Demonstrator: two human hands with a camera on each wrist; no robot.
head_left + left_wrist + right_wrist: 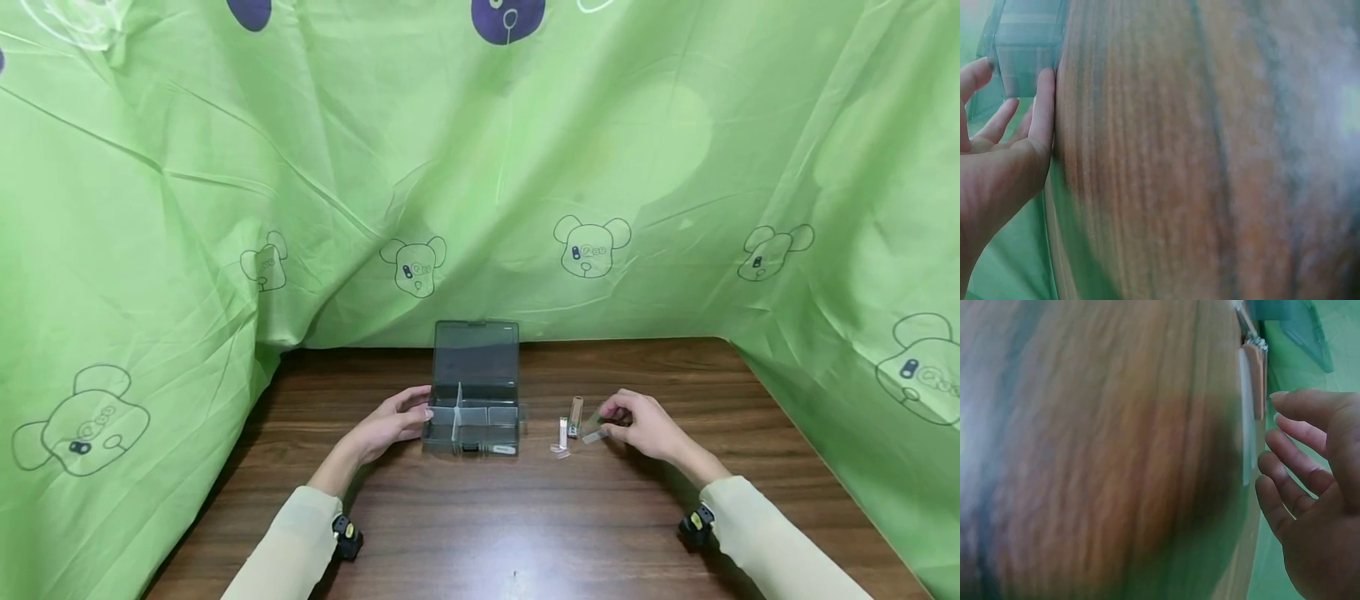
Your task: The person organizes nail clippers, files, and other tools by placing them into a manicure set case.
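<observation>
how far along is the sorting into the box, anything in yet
Done: the compartment box stands open on the table, lid up; its compartments look empty. In hand: the left hand steadies the box's left side, and the right hand reaches at a small clear piece, though whether it grips it is unclear. Left: the small items beside it lie outside the box.

Smoky translucent plastic organizer box with lid upright and open, dividers forming compartments, on wooden table, small clear flat case at its 3 o'clock, lying flat, near two small clippers
</observation>
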